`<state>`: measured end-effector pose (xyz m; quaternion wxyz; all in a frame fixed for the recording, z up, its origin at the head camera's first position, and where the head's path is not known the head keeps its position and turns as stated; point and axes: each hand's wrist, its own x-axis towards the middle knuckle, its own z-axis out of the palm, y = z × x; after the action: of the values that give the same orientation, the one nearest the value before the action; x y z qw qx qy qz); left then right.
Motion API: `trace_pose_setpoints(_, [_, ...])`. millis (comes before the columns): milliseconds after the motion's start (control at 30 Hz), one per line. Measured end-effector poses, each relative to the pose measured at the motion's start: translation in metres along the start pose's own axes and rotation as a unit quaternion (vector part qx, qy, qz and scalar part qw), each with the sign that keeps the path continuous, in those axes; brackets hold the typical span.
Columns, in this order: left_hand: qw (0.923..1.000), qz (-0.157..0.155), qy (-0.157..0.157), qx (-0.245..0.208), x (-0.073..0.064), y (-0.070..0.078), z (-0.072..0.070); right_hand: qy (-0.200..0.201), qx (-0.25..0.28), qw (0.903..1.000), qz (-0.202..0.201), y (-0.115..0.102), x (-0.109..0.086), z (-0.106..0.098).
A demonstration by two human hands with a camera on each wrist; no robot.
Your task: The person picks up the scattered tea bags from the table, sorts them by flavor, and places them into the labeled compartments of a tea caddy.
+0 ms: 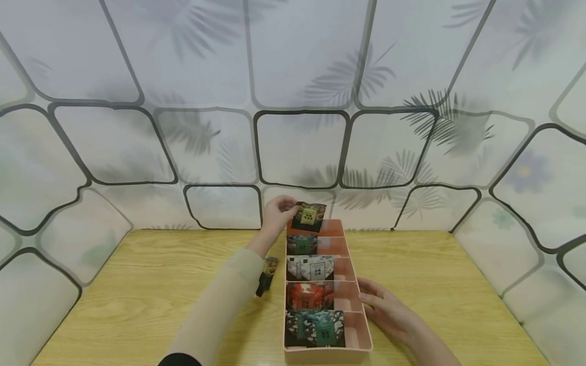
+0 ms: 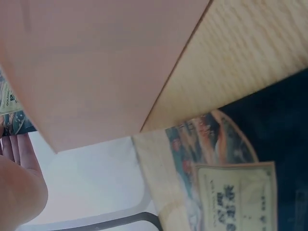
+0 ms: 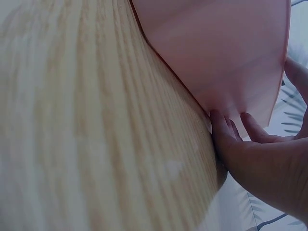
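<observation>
At the far end of a pink divided storage box (image 1: 361, 329), my left hand (image 1: 276, 217) pinches a dark sachet with a yellow label (image 1: 309, 217) by its upper left corner. The sachet is upright over the farthest compartment; whether its lower edge touches the box I cannot tell. My right hand (image 1: 386, 310) touches the box's right side with its fingertips (image 3: 219, 122), the fingers slightly bent and gripping nothing. Nearer compartments hold green sachets (image 1: 326, 333), red sachets (image 1: 304, 296), white sachets (image 1: 317, 269) and a dark green sachet (image 1: 302, 245).
Left of the box, another dark sachet with a yellowish label (image 1: 267, 274) lies on the wooden table (image 1: 137, 305); the left wrist view shows a sachet (image 2: 236, 192) close up. A patterned wall covering (image 1: 302, 147) stands behind the table's back edge.
</observation>
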<state>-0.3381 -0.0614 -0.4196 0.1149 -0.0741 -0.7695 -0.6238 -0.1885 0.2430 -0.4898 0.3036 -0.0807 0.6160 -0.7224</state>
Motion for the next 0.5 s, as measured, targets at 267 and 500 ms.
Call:
trace_pose_setpoints(267, [0.9995, -0.005, 0.031, 0.006, -0.002, -0.01, 0.0, -0.003, 0.0, 0.9999, 0.014, -0.002, 0.001, 0.001])
trace_pose_setpoints(500, [0.9985, -0.005, 0.025, 0.049, -0.001, -0.02, -0.005, -0.002, 0.0, 1.0, 0.007, -0.002, 0.0, 0.001])
